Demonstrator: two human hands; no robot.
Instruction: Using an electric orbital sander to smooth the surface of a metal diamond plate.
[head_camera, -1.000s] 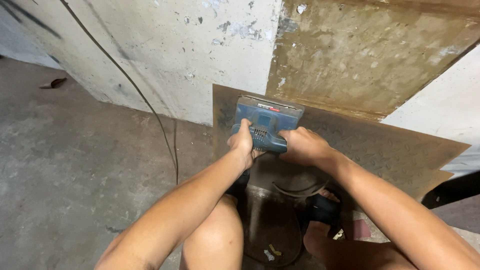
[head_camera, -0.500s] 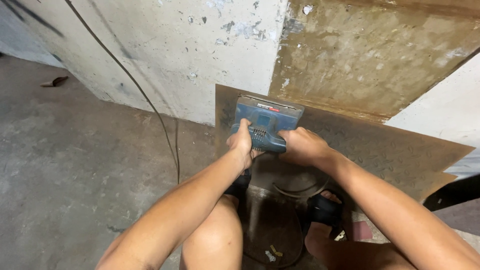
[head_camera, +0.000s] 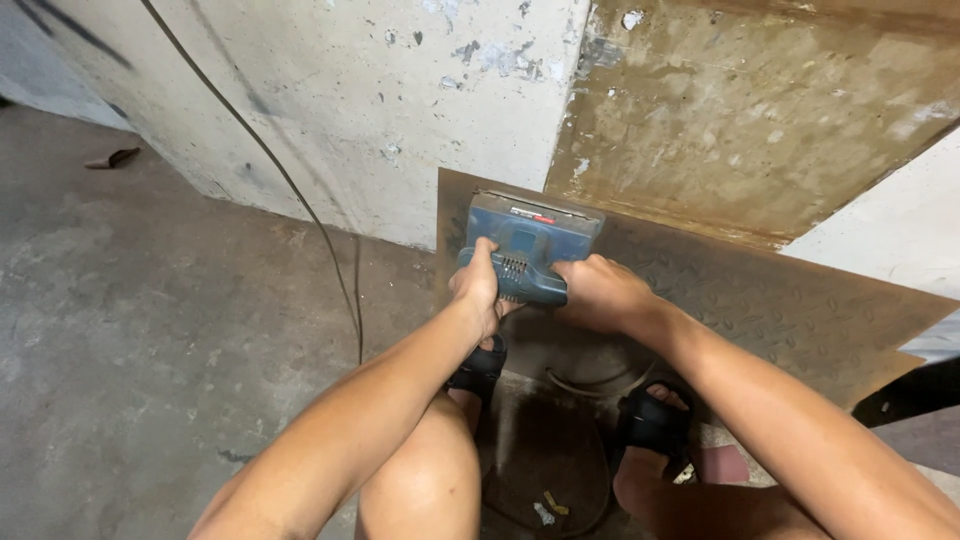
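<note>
1. Concrete floor (head_camera: 150, 330) — grey and stained, filling the left and near part of the scene.
2. White wall (head_camera: 380, 110) with chipped paint at the far side; to its right a rusty brown panel (head_camera: 760, 110) leans above the work.
3. Patterned metal sheet (head_camera: 760, 310) — brown, with a raised tread pattern, lying flat on the floor at centre right, its far edge against the wall.
4. The person's two forearms reach from the near edge toward the centre, above bare knees; both feet wear black sandals (head_camera: 655, 425), planted just near of the sheet.
5. Blue power sander (head_camera: 530, 245) — a boxy hand tool resting base-down on the far left corner of the metal sheet, close to the wall.
6. Left hand (head_camera: 478, 290) — fingers closed around the near left side of the sander's body.
7. Right hand (head_camera: 600, 293) — fingers wrapped on the near right side of the sander, touching it just beside the left hand.
8. Black cable (head_camera: 300, 200) running from the far left down the wall and across the floor toward the person's left leg.
9. Small dark scrap (head_camera: 110, 157) lying on the floor at far left, well apart from the work.
</note>
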